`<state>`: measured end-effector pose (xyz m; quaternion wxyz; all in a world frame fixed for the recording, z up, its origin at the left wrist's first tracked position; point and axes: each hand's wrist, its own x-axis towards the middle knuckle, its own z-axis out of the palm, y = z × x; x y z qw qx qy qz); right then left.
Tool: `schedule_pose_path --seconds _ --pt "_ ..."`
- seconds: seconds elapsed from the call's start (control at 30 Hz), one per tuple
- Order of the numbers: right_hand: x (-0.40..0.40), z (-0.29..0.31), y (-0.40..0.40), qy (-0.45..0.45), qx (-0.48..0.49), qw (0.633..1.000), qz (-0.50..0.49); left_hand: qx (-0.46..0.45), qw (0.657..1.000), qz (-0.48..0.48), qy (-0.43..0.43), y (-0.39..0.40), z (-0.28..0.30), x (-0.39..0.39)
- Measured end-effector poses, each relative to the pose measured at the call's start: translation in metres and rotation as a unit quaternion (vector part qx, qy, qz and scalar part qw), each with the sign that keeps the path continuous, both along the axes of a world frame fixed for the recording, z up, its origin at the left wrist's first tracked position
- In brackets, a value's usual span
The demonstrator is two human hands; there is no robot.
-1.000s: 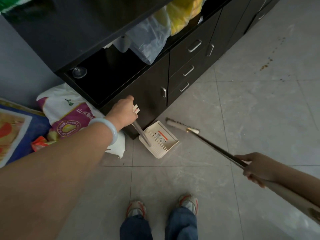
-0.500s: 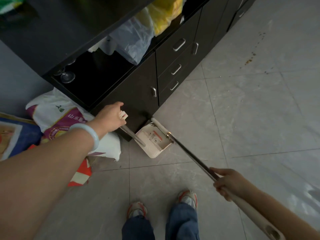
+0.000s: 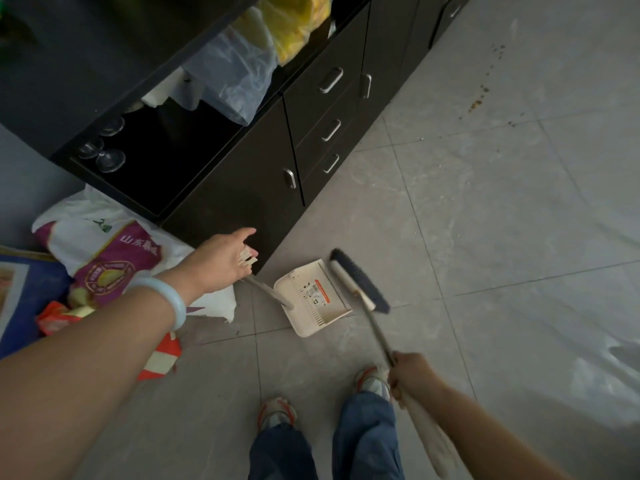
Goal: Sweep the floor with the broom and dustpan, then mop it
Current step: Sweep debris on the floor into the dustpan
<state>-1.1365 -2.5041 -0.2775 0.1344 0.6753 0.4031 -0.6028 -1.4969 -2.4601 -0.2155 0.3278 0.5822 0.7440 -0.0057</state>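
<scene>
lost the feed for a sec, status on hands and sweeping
Left hand holds dustpan handle. Right hand grips broom, head beside pan. Brown crumbs farther out unswept.

Dark cabinet point(image 3: 242, 188) with metal drawer handles point(image 3: 330, 80), just beyond the left hand; clear point(image 3: 235, 71) and yellow plastic bags point(image 3: 294, 22) on its shelf; printed sack point(image 3: 114, 258) left of that hand.

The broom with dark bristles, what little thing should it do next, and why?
Probably a short pull toward the cream plastic dustpan. The dark-bristled broom, gripped by the right hand, sits right beside its open edge, while the left hand holds the dustpan's handle.
</scene>
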Motion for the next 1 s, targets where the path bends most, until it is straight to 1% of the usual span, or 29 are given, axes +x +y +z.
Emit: schedule_pose_path --seconds 0.07,0.17,0.27,0.47,0.53,0.57,0.63,0.7,0.73,0.77,0.83,0.9,0.93,1.0 --pt "0.005 0.018 -0.024 0.057 -0.017 0.996 -0.061 0.004 1.0 0.004 -0.002 -0.003 0.002 0.0" --pt "0.029 0.038 -0.034 0.072 0.023 0.992 -0.102 0.012 1.0 -0.003 -0.013 -0.001 0.004 0.005" --pt "0.061 0.036 -0.023 0.024 0.038 0.989 -0.14 0.009 1.0 -0.019 -0.016 0.009 0.009 0.013" --pt "0.126 0.023 0.033 -0.102 0.107 0.977 -0.153 0.005 0.995 -0.09 -0.035 0.046 0.006 0.057" --pt "0.13 0.012 0.048 -0.113 0.099 0.976 -0.156 0.01 0.993 -0.114 -0.035 0.059 0.0 0.075" --pt "0.126 0.006 0.049 -0.108 0.087 0.977 -0.159 0.013 0.992 -0.124 -0.028 0.065 -0.001 0.082" --pt "0.11 -0.001 0.037 -0.084 0.047 0.986 -0.136 0.011 0.991 -0.134 -0.01 0.074 0.0 0.091" --pt "0.091 0.004 0.014 -0.023 0.006 0.993 -0.112 0.005 0.991 -0.134 0.002 0.076 0.004 0.092" --pt "0.085 0.011 0.003 0.015 -0.011 0.991 -0.13 0.003 0.991 -0.136 0.004 0.075 0.005 0.091" --pt "0.083 0.019 -0.007 0.052 -0.027 0.984 -0.169 0.002 0.991 -0.136 0.005 0.074 0.006 0.089" --pt "0.088 0.039 -0.021 0.115 -0.046 0.963 -0.239 0.005 0.991 -0.134 0.002 0.07 0.004 0.087" --pt "0.097 0.053 -0.023 0.127 -0.045 0.954 -0.27 0.008 0.991 -0.131 -0.004 0.069 0.003 0.085" --pt "0.101 0.057 -0.019 0.117 -0.039 0.953 -0.276 0.012 0.992 -0.129 -0.008 0.069 0.002 0.084" --pt "0.109 0.055 -0.003 0.079 -0.008 0.964 -0.254 0.018 0.992 -0.124 -0.012 0.07 0.001 0.086"
